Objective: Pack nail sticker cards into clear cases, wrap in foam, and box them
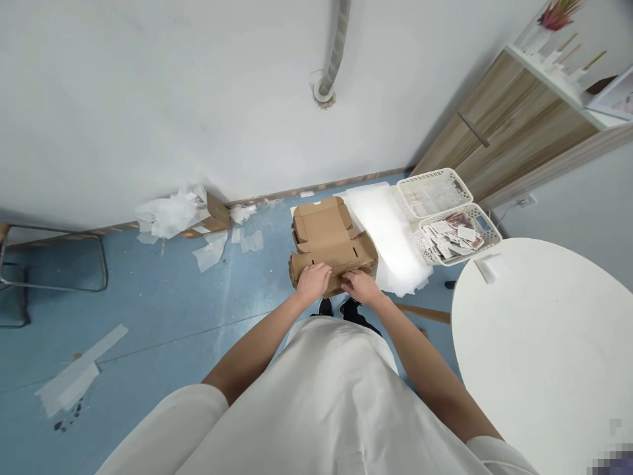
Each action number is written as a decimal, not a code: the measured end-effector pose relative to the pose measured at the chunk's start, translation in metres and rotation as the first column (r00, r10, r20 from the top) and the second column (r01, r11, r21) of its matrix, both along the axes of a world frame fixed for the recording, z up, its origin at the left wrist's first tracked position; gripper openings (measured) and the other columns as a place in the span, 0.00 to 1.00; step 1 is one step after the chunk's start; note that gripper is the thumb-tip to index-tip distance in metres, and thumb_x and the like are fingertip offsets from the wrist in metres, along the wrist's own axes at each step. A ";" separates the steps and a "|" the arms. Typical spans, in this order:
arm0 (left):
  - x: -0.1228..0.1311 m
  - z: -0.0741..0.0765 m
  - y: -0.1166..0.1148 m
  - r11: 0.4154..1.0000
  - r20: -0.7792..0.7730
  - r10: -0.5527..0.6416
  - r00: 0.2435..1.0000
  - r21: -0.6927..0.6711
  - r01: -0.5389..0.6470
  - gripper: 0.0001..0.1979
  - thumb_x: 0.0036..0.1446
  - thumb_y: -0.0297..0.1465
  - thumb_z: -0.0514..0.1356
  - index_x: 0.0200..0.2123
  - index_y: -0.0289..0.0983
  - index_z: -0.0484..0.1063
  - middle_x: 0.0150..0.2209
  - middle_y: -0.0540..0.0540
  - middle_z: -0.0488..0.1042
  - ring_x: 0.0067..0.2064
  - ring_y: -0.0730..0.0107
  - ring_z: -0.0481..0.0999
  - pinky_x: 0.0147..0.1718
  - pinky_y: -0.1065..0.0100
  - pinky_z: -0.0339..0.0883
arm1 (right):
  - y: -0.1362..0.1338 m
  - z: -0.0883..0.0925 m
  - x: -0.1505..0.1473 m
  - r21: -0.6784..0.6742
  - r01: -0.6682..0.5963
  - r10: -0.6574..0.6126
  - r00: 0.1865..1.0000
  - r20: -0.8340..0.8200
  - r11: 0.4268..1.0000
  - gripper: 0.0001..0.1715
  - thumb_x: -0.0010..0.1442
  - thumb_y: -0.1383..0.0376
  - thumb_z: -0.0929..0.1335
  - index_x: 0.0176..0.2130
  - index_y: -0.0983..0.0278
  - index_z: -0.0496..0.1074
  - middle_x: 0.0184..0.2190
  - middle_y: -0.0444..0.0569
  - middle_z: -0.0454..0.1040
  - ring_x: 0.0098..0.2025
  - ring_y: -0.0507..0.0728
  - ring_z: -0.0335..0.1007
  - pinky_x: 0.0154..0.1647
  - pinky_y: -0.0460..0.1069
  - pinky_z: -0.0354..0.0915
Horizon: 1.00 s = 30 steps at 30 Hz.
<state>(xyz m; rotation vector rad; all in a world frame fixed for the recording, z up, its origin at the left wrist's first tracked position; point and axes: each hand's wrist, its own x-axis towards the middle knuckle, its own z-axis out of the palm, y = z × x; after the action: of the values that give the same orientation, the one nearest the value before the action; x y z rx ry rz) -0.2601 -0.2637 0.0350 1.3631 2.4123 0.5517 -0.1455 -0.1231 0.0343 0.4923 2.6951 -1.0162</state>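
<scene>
A brown cardboard box (330, 243), partly folded with its flaps up, hangs over the blue floor straight in front of me. My left hand (312, 282) grips its near left edge, fingers curled over the cardboard. My right hand (362, 286) presses on the near right edge, fingers bent around it. Both hands sit close together at the box's near side. Below them my white clothing and dark shoes (341, 307) show.
A round white table (544, 349) stands at my right. Two white baskets (448, 214) with small packets sit on the floor beside white foam sheets (388, 231). Torn paper and cardboard scraps (188, 218) litter the wall base. A metal chair frame (54, 264) is far left, a wooden cabinet (509, 125) far right.
</scene>
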 end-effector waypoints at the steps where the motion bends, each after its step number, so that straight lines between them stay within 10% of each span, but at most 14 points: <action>1: 0.001 0.002 -0.002 0.999 -0.023 0.006 1.000 0.037 -0.005 0.14 0.59 0.32 0.43 0.37 0.38 0.68 0.35 0.45 0.70 0.38 0.66 0.70 0.37 0.65 0.60 | 0.002 0.001 0.001 -0.091 0.082 -0.084 0.996 -0.012 0.992 0.18 0.50 0.61 0.67 0.42 0.64 0.67 0.41 0.54 0.71 0.46 0.60 0.65 0.46 0.53 0.60; 8: 0.014 0.006 -0.010 0.964 -0.092 -0.017 0.996 0.262 0.041 0.10 0.56 0.27 0.48 0.35 0.37 0.69 0.32 0.47 0.71 0.35 0.70 0.69 0.35 0.66 0.59 | 0.035 0.030 0.008 -0.575 0.619 -0.728 0.683 0.058 0.535 0.24 0.51 0.51 0.63 0.44 0.62 0.61 0.38 0.52 0.72 0.30 0.55 0.72 0.30 0.50 0.67; 15: 0.030 0.014 -0.002 0.945 -0.030 -0.058 0.998 0.321 0.064 0.10 0.55 0.31 0.50 0.38 0.37 0.69 0.37 0.45 0.72 0.39 0.67 0.69 0.41 0.63 0.58 | 0.044 0.043 0.007 -0.549 0.592 -0.762 0.634 -0.134 0.590 0.25 0.51 0.59 0.62 0.49 0.61 0.58 0.33 0.47 0.70 0.21 0.49 0.65 0.21 0.47 0.63; 20: 0.032 0.025 0.001 0.928 0.036 0.133 0.990 0.346 -0.137 0.20 0.52 0.38 0.54 0.48 0.38 0.63 0.49 0.40 0.64 0.51 0.58 0.62 0.48 0.58 0.53 | 0.050 0.051 0.019 -0.591 0.588 -0.818 0.518 -0.250 0.552 0.22 0.53 0.60 0.61 0.49 0.60 0.59 0.26 0.42 0.68 0.18 0.47 0.62 0.21 0.47 0.62; 25: 0.030 0.013 0.017 0.859 0.209 0.319 0.924 0.348 -0.375 0.34 0.49 0.41 0.56 0.57 0.36 0.48 0.56 0.36 0.52 0.57 0.52 0.53 0.52 0.51 0.50 | 0.060 0.062 0.045 -0.755 0.517 -0.897 0.384 -0.217 0.404 0.19 0.51 0.61 0.64 0.44 0.59 0.61 0.18 0.36 0.62 0.16 0.47 0.60 0.19 0.45 0.59; 30: 0.054 -0.010 0.064 0.836 0.576 0.218 0.788 0.306 -0.456 0.44 0.46 0.40 0.60 0.59 0.37 0.38 0.58 0.34 0.46 0.53 0.56 0.62 0.49 0.55 0.58 | 0.066 0.079 0.107 -0.877 0.439 -0.964 0.251 -0.088 0.194 0.10 0.48 0.60 0.67 0.28 0.61 0.62 0.15 0.35 0.59 0.15 0.46 0.59 0.17 0.43 0.58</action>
<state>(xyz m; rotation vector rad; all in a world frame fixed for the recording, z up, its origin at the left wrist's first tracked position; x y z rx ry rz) -0.2060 -0.1993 0.0253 0.7316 2.1375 1.4298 -0.0381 -0.0569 0.1131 1.7280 1.8738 -2.8943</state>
